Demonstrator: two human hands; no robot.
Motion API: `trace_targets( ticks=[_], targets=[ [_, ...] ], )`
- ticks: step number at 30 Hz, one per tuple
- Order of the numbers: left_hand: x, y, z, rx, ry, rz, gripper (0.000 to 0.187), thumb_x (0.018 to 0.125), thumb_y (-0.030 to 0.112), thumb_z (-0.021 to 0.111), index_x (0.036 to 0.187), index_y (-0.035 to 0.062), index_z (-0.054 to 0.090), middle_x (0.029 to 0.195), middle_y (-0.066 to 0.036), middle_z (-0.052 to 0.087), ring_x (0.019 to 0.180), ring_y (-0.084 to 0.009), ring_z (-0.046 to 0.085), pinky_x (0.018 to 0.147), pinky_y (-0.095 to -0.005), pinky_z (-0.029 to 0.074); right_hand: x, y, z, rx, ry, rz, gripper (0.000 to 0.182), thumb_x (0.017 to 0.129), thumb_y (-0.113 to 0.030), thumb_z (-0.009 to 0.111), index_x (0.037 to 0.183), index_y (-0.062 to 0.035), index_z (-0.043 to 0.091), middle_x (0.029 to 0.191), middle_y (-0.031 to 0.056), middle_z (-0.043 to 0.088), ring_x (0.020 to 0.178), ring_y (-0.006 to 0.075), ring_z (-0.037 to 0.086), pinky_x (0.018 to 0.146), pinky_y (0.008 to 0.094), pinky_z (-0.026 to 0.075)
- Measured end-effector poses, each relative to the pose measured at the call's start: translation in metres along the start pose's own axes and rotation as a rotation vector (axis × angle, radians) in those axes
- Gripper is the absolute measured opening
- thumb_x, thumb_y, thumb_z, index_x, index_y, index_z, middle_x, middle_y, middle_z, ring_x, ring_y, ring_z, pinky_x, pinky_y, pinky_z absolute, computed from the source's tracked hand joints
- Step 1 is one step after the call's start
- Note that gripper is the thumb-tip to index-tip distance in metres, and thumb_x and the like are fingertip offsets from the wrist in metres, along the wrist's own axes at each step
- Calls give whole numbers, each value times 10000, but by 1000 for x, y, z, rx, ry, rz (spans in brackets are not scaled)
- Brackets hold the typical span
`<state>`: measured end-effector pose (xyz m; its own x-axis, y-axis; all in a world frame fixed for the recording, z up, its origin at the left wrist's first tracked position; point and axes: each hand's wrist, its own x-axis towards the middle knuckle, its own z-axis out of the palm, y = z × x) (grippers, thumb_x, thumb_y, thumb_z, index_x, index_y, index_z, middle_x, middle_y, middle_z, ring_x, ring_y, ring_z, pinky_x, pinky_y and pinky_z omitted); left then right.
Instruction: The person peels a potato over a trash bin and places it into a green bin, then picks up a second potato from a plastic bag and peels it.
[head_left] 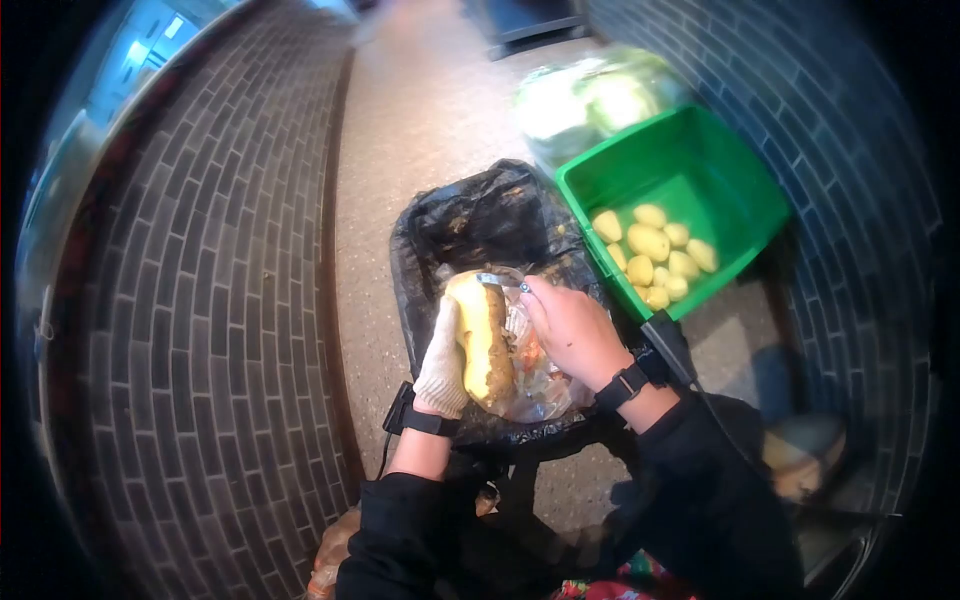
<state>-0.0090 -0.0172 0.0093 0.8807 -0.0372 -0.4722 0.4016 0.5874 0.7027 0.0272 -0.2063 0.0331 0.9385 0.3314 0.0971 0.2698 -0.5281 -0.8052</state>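
My left hand [440, 355], in a white knitted glove, is closed round the left side of a large long potato [482, 335]. Most of its visible face is bare yellow, with brown skin along its right and lower edge. In my bare right hand [575, 330] is a peeler [495, 281], its blade lying at the top end of the potato. Much of the peeler's handle is hidden by my fingers. Beneath both hands is a black bin bag [425, 260] over a container, with clear plastic and mixed scraps [535, 360] inside.
To the right stands a green tub [735, 185] holding several peeled potatoes [650, 240]. Behind it is a clear bag of pale green vegetables [600, 95]. Brick walls [230, 220] rise on both sides. A dark object [530, 28] stands farther along the floor.
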Motion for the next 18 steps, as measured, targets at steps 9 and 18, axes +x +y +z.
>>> trace_targets(
  ticks=[9, 18],
  targets=[
    [4, -7, -9, 299, 7, 222, 465, 1006, 405, 549, 1347, 93, 494, 1113, -57, 621, 920, -152, 620, 798, -287, 534, -2, -1, 3, -104, 12, 3, 195, 1006, -227, 466, 992, -44, 530, 774, 233, 635, 769, 444, 622, 664, 542, 468],
    [16, -15, -18, 505, 140, 386, 427, 1018, 413, 505, 1315, 107, 517, 999, -65, 632, 734, -156, 631, 621, -280, 539, -11, 0, 25, -210, 2, -8, 219, 1009, -204, 458, 1035, -7, 550, 766, 232, 645, 748, 432, 640, 676, 533, 496]
  ],
)
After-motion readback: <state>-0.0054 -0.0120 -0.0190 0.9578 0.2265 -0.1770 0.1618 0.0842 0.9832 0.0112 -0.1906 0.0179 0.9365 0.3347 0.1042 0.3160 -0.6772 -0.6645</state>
